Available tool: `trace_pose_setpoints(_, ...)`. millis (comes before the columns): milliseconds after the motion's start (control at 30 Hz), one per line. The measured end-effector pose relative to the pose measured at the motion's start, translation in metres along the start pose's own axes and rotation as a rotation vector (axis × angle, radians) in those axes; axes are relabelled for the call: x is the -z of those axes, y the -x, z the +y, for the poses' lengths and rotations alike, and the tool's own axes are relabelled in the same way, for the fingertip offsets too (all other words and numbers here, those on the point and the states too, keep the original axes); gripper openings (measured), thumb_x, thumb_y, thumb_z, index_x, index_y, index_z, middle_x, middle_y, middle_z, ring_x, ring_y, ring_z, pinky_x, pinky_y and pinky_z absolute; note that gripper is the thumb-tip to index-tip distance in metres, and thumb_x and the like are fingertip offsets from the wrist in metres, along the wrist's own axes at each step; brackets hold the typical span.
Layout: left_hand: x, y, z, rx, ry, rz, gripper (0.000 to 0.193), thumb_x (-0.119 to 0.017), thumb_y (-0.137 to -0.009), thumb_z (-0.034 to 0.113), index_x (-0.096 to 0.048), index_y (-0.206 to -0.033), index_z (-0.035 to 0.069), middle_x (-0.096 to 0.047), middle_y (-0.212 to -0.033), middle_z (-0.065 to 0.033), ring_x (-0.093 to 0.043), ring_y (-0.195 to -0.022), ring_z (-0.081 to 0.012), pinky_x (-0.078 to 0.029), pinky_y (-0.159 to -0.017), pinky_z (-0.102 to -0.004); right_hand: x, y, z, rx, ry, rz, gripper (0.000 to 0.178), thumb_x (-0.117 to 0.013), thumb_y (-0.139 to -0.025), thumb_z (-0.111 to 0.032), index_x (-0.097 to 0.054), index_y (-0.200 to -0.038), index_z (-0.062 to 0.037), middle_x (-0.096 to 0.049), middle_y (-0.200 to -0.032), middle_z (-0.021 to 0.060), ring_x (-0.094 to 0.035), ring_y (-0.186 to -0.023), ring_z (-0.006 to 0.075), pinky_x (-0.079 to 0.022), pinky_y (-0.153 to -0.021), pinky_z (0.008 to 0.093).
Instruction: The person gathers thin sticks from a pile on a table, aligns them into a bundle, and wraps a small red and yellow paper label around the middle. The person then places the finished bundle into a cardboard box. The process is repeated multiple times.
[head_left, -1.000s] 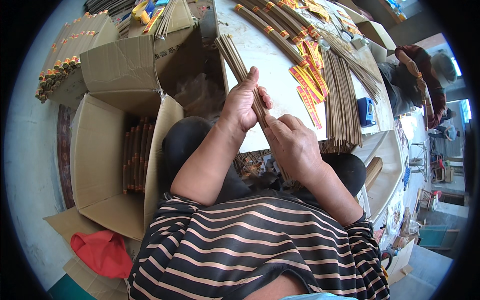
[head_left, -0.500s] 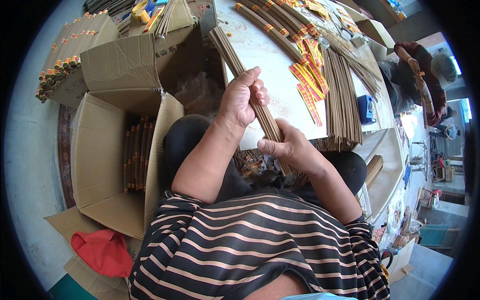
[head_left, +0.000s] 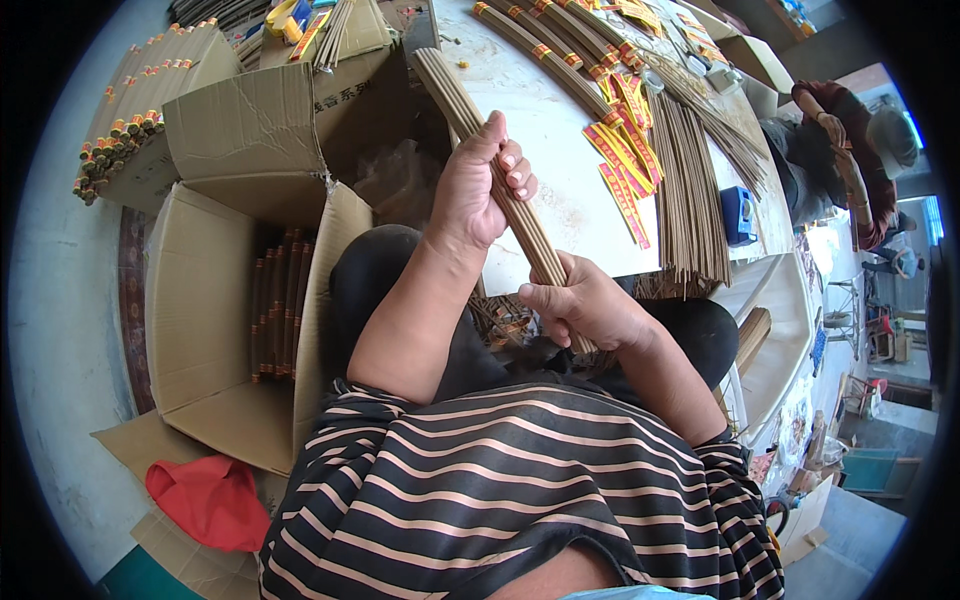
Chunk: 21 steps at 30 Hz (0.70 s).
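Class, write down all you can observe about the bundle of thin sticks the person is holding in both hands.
The bundle of sticks is a long, tight sheaf of thin olive-brown sticks, like incense sticks. It slants from the upper left, over the white table, down toward the person's lap. The left hand wraps around its middle, and the right hand closes around its lower end. The upper end sticks out free, its tips even. No band shows on it.

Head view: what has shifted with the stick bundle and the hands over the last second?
The right hand slid down the stick bundle toward the body, away from the left hand; a second ago they gripped side by side. Both hands kept hold. The cardboard box and table stayed unchanged.
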<state>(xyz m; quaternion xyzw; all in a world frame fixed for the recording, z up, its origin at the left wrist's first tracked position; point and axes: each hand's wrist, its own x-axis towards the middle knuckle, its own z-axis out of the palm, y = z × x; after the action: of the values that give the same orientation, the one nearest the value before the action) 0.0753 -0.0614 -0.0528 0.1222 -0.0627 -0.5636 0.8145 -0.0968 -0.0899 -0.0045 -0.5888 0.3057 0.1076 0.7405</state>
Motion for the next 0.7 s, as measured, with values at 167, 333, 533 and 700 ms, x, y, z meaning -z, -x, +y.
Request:
trace_pose_setpoints(167,-0.006,-0.001,0.007,-0.108,-0.125,0.200,0.028,-0.063,-0.086,0.028,-0.048,-0.067,0.014,-0.045,-0.053,0.0022,-0.044,-0.043,-0.0108,-0.036,-0.043,-0.0238,-0.003,-0.013,0.023,0.229,0.738,0.389,0.030,-0.062,-0.085,-0.021,-0.044,-0.087,0.0029,-0.057,-0.063,0.0193,-0.058,-0.053,0.0309,-0.046,-0.050,0.0387)
trace_pose_setpoints(333,-0.008,0.002,0.011,-0.199,-0.150,0.086,0.034,-0.062,-0.086,0.028,-0.045,-0.060,0.014,-0.042,-0.050,0.0034,-0.040,-0.042,-0.0087,-0.035,-0.043,-0.0244,-0.006,-0.010,0.015,0.214,0.924,0.492,0.028,-0.060,-0.084,-0.021,-0.042,-0.082,0.0016,-0.058,-0.069,0.0258,-0.059,-0.064,0.0424,-0.047,-0.056,0.0458)
trace_pose_setpoints(533,-0.021,0.007,0.012,-0.245,-0.219,0.135,0.035,-0.059,-0.087,0.022,-0.044,-0.056,0.015,-0.044,-0.050,0.0026,-0.042,-0.043,-0.0097,-0.037,-0.044,-0.0243,0.000,-0.013,0.031,0.305,1.050,0.635,0.026,-0.059,-0.084,-0.019,-0.042,-0.083,0.0001,-0.058,-0.069,0.0239,-0.059,-0.064,0.0418,-0.048,-0.056,0.0465)
trace_pose_setpoints(700,-0.022,0.014,0.027,-0.361,-0.198,0.236,0.034,-0.061,-0.085,0.018,-0.044,-0.056,0.014,-0.043,-0.050,0.0028,-0.041,-0.044,-0.0097,-0.035,-0.044,-0.0253,0.010,-0.003,0.044,0.412,1.121,0.630,0.020,-0.057,-0.082,-0.013,-0.041,-0.083,-0.0013,-0.055,-0.064,0.0201,-0.057,-0.063,0.0402,-0.048,-0.057,0.0456)
